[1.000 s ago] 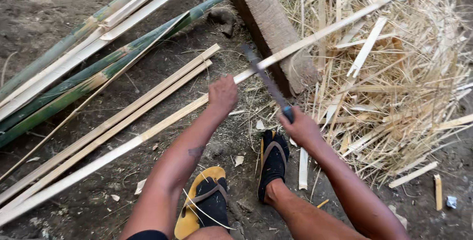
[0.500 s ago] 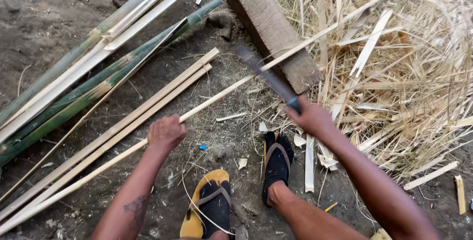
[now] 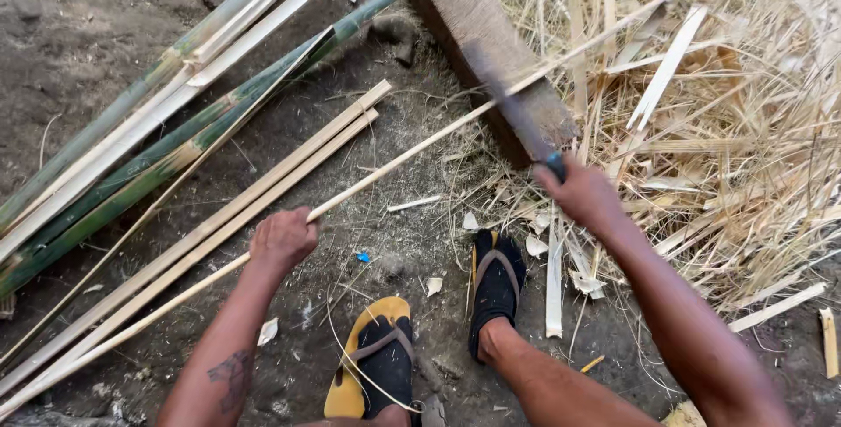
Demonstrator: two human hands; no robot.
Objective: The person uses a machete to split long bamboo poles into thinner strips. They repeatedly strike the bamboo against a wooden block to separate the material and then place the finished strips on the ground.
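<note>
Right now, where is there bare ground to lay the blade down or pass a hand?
Bare dirt lies upper left, beyond the green bamboo poles. A smaller patch sits between the left hand gripping the long strip and the sandalled feet. It is crowded right of the right hand with its blade: shavings past the wooden block.

A long bamboo strip ran from lower left across the wooden block at upper centre. Split bamboo poles lay left; shavings were piled right. A blade, blurred, perhaps rested on the block.
</note>
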